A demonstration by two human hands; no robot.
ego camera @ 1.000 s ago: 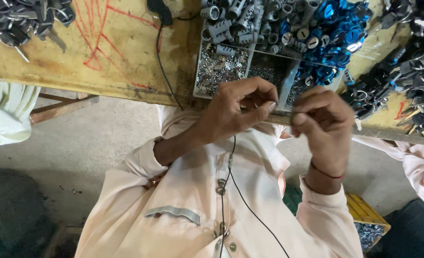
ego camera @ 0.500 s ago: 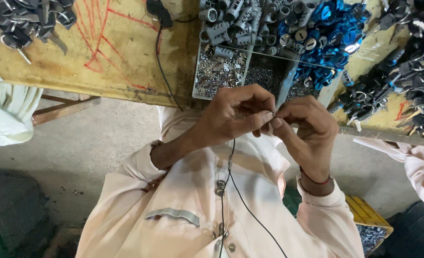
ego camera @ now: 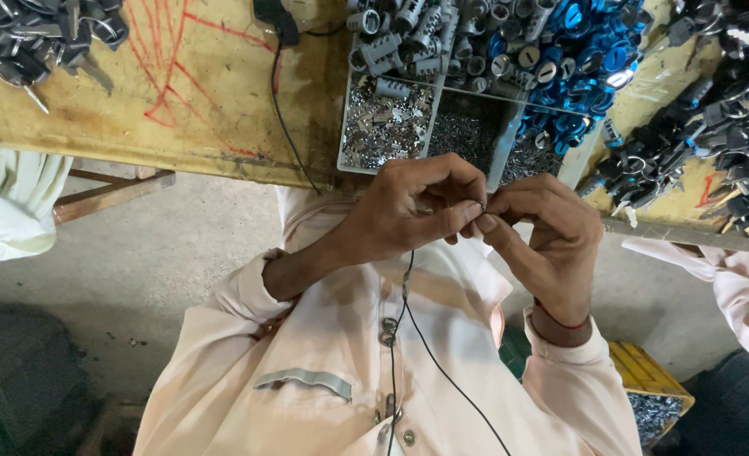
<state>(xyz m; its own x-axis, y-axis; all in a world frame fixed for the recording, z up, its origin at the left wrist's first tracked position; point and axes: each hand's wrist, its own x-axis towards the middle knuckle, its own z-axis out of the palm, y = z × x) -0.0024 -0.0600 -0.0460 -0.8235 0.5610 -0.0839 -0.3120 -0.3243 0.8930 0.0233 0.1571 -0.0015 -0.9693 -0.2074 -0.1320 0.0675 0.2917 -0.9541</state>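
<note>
Left hand (ego camera: 408, 211) and right hand (ego camera: 543, 241) met fingertip to fingertip, pinched together on a tiny metal part (ego camera: 481, 206); too small to tell its long axis

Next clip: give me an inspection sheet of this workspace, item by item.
Surface: worn yellow wooden bench with red scribbles.
Job's things: a tiny part, too small to identify, pinched between both hands' fingertips.
Clutter: divided tray of small silver bits; grey cylinders; blue pieces; dark key heaps.
Hands: left hand and right hand meet below the bench edge.
Cables: black cable off the bench; another down the shirt.
Surroundings: concrete floor; yellow crate; a neighbour's sleeve.
</note>
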